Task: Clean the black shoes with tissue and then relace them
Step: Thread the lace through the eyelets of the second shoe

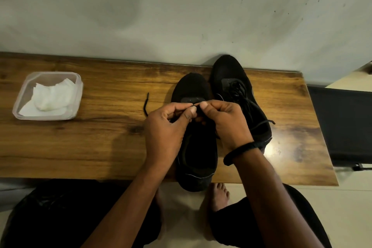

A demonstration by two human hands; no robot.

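The left hand (167, 127) and right hand (225, 121) met thumb to thumb over the near black shoe (196, 163). Each grip was narrow, pinching the black lace (145, 104), though the pinched stretch and the eyelets were hidden under the fingers, black on black, and only the lace's loose end showed on the counter (100, 137). The second black shoe (231, 74), laced, lay just beside it on the right, and well apart to the left a clear plastic tub (80, 90) held crumpled white tissue (50, 96).
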